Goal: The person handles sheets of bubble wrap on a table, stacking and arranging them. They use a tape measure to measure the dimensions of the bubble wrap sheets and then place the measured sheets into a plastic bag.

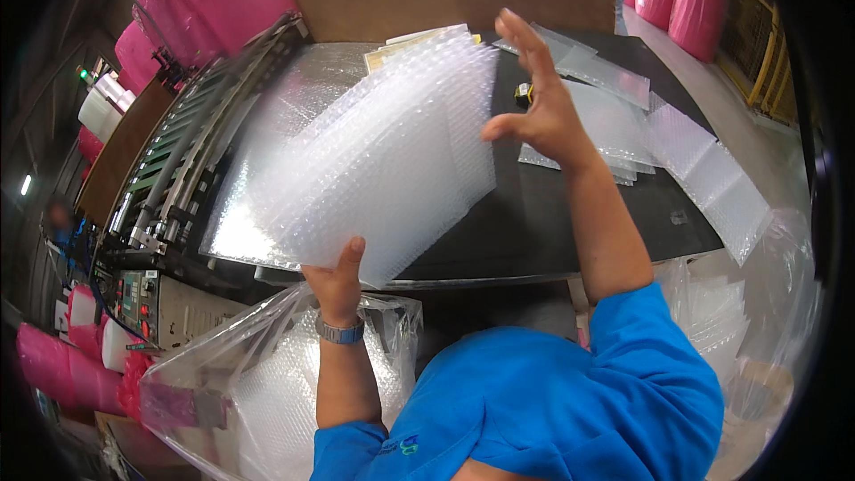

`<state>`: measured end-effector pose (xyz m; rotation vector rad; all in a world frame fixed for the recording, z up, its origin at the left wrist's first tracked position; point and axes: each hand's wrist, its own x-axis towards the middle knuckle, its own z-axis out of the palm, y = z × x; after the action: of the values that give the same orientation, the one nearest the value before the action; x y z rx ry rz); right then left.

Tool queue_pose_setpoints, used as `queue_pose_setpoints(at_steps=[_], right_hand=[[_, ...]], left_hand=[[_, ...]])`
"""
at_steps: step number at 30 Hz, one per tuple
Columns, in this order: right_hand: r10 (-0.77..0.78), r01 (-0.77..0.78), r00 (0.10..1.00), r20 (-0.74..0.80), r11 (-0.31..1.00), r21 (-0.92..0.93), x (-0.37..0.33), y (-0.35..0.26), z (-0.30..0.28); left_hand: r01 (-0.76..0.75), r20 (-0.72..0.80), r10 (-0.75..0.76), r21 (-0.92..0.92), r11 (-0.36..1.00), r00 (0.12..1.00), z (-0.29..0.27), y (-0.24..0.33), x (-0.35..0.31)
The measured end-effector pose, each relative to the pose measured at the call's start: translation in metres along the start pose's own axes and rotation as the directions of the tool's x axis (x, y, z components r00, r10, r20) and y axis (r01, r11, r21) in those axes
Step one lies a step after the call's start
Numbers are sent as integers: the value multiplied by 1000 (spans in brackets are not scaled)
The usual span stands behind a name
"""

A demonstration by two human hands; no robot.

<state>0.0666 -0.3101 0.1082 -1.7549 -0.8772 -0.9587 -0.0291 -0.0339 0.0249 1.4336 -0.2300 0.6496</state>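
Observation:
A thick stack of clear bubble wrap sheets [383, 160] tilts up over the dark table, its layers fanned along the upper edge. At its near edge, my left hand [337, 285] grips it with the thumb on top and the fingers hidden underneath. My right hand [543, 111] is raised beside the stack's right edge, fingers and thumb spread, with nothing in it. Behind that hand lie a flat pile of bubble wrap sheets [606, 120] and a small yellow and black tape measure [524, 94].
A roller machine [183, 147] borders the table on the left, above a control box [138, 298]. Clear plastic bags of bubble wrap stand below the near edge, one at the left [294, 383]. More sheets [712, 169] overhang the right edge. A brown board [445, 0] rises behind.

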Motion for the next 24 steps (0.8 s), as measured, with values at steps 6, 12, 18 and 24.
queue_pose_setpoints(at_steps=[6,12,18,24], right_hand=[[539,-654,753,377,676,338,-95,76,81],[545,-658,735,403,716,233,-88,82,99],[406,-453,686,603,888,-82,-113,86,104],[482,-638,611,627,769,31,-108,91,95]], left_hand=[[36,92,-56,210,977,994,-2,-71,-30],[-41,-184,152,500,865,971,-9,-45,-5],[-171,-187,604,858,485,775,-72,-24,32],[-33,-235,660,930,366,714,-112,-3,30]])
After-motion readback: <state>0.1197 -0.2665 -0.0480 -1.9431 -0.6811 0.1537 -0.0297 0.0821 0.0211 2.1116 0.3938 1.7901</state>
